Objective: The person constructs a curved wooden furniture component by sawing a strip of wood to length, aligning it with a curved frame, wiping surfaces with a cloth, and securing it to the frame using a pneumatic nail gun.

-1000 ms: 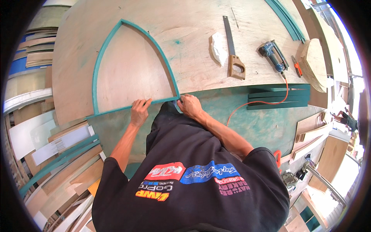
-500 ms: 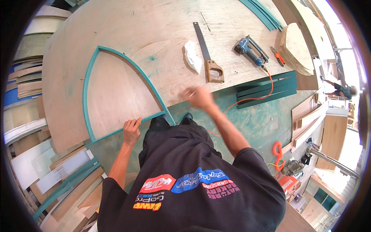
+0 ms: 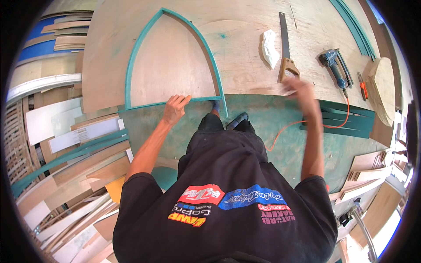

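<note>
Here, left hand fingers lie flat, together, on the teal arch frame; right hand beside the handsaw is blurred, its finger state indeterminate.

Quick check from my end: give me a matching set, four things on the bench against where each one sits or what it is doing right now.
Things:
1. left hand
2. right hand
3. handsaw
4. power tool

Places or states:
A. lying beside the white crumpled rag
B. blurred, just below the saw's wooden handle
C. on the bottom strip of the teal arch frame
D. with an orange cord, near the bench's right end

Pairs: 1-C, 2-B, 3-A, 4-D
</note>
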{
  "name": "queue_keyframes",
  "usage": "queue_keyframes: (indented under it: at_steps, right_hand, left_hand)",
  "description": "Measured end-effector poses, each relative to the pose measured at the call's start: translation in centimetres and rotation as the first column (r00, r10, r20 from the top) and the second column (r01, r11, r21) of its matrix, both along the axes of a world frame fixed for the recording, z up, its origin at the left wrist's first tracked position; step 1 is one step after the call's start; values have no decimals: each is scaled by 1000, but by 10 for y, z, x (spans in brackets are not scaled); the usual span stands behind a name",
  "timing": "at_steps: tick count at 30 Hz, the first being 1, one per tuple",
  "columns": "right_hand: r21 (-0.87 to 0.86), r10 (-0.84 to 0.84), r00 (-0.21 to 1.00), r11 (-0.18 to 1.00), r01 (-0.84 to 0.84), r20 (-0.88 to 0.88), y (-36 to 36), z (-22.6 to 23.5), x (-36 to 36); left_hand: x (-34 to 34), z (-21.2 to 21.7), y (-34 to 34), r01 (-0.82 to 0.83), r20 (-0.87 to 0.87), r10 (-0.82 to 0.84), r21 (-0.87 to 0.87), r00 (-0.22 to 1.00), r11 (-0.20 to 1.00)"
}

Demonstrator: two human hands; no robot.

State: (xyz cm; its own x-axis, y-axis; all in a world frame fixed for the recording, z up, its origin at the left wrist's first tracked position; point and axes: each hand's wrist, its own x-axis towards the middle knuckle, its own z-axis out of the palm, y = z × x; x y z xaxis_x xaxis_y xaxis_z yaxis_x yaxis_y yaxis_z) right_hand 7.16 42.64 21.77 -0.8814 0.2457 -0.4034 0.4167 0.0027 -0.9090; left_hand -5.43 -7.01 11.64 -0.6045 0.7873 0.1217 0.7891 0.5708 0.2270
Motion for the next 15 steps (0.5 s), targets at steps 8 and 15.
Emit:
queue_keyframes:
  at_steps: [8, 15]
  right_hand:
    - [-739, 342, 898, 673, -29, 276, -265, -92, 14]
    - [-771, -374, 882, 457, 444, 286, -323, -132, -29]
  left_hand:
    - [-9, 10, 7, 56, 8, -56, 27, 998, 998]
    - [-18, 5, 5, 129, 13, -131, 99, 991, 987]
